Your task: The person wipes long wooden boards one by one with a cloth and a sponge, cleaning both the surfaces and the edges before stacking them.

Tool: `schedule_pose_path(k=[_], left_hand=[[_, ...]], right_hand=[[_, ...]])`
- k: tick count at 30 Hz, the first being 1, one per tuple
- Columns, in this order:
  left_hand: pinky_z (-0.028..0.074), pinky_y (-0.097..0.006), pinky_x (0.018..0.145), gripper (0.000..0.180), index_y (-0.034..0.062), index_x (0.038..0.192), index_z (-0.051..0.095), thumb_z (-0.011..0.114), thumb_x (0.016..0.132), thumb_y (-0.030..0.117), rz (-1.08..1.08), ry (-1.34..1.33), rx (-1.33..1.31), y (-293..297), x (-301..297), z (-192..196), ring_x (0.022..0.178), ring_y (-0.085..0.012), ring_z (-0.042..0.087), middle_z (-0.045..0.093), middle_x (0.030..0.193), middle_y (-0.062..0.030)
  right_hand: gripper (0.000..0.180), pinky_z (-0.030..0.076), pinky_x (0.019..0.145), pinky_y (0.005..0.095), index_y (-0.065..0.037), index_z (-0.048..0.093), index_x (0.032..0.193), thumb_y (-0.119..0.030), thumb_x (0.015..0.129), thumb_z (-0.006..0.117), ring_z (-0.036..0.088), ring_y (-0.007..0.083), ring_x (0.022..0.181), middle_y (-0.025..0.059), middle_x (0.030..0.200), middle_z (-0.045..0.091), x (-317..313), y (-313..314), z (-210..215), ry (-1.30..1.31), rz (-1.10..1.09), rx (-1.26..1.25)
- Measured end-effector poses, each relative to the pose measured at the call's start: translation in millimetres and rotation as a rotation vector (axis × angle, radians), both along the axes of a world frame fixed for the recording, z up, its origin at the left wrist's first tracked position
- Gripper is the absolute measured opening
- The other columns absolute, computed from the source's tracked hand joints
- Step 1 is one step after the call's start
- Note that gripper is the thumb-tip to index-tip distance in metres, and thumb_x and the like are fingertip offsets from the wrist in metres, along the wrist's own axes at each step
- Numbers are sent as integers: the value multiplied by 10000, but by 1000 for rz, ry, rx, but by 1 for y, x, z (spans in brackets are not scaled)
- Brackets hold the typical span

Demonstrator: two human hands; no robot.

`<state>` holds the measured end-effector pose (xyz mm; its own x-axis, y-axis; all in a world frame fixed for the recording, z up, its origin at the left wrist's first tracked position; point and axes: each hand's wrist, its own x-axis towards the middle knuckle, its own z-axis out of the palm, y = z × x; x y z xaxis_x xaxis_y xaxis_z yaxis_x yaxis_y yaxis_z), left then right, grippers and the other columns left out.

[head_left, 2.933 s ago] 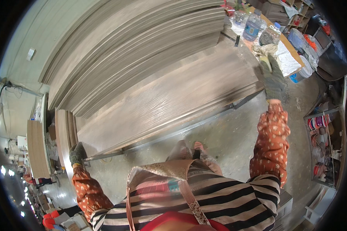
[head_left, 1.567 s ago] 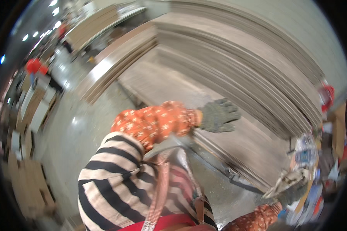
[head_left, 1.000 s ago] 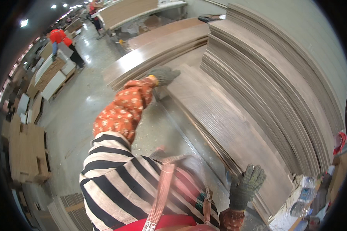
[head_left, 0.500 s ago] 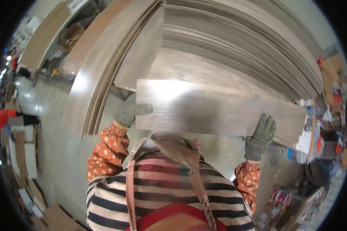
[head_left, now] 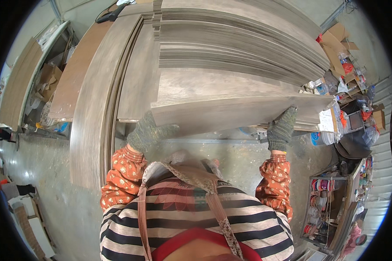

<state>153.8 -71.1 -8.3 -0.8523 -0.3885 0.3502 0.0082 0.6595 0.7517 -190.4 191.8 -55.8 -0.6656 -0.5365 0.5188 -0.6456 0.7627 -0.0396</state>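
A long grey-brown wood-grain plank (head_left: 222,114) spans the space in front of me, its broad face tipped steeply and its upper edge bowed by the lens. At the plank's left end is my left hand (head_left: 150,133), in a grey-green knit glove, thumb along the face and fingers at the end. My right hand (head_left: 282,128), gloved alike, grips the plank near its right end, fingers against the face. Behind it lies a flat plank (head_left: 200,82) of the same finish. Farther back rises a tall pile of matching planks (head_left: 231,35).
To the left, several planks (head_left: 93,108) lie lengthwise beside a brown board (head_left: 80,69). A shelf with coloured spools (head_left: 320,206) stands at the lower right. Cartons (head_left: 335,39), bags and a blue tub (head_left: 315,138) crowd the right side. Grey floor (head_left: 196,152) shows below the plank.
The plank has tipped more onto its edge, and its bright glare is gone. Both hands still hold it. My view has shifted, showing more of the spool shelf at right.
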Motion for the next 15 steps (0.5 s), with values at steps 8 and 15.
schedule_pose_path(k=[8,15], left_hand=[[483,-319,817,418,-12,1097,592,759,758,167,-22,-57,-8,2,-3,-7,906,-190,604,657,983,-106],[515,-323,773,395,-45,1038,624,766,735,167,156,-123,295,4,-12,10,832,-196,635,673,924,-119]], right_hand=[[904,168,1156,431,86,122,1438,-173,732,622,187,412,1389,290,1488,177,7,-10,4,-86,-6,-57],[875,191,1137,461,74,170,1438,-254,761,619,217,414,1379,293,1482,199,6,-6,-7,-41,40,-93]])
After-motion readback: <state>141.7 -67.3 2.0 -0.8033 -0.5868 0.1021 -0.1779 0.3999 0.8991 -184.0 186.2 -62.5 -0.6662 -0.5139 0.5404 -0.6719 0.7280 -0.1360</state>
